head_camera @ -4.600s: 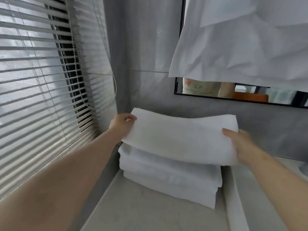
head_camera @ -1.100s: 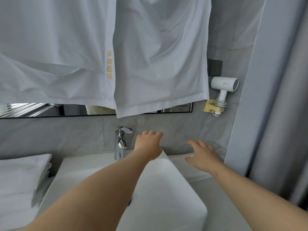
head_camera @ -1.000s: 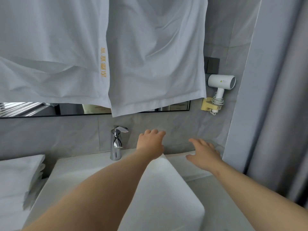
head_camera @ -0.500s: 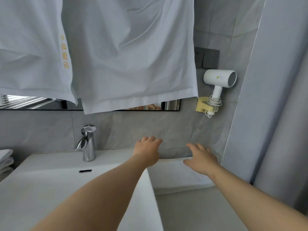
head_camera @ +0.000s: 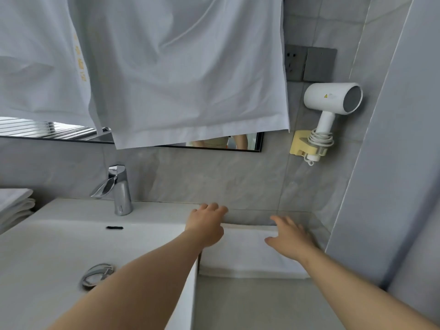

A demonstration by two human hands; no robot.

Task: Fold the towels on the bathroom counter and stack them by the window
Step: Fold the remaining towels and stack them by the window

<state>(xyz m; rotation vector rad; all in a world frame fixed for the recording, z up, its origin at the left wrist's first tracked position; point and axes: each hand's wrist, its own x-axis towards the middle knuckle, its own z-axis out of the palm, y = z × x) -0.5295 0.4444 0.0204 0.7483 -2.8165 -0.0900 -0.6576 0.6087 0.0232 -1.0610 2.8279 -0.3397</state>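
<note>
You are stretching left grip point(head_camera: 206, 226) and right grip point(head_camera: 291, 236), fingers apart and empty, over the towel point(head_camera: 245, 256) on the surface point(head_camera: 250, 303), probably to fold its far edge.

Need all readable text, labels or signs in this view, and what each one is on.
Yellow characters, running down the left hanging cloth: too blurred to read.
Hair dryer: a yellow warning triangle with small print beside it, too small to read.
No other text, number or brand can be made out.
</note>
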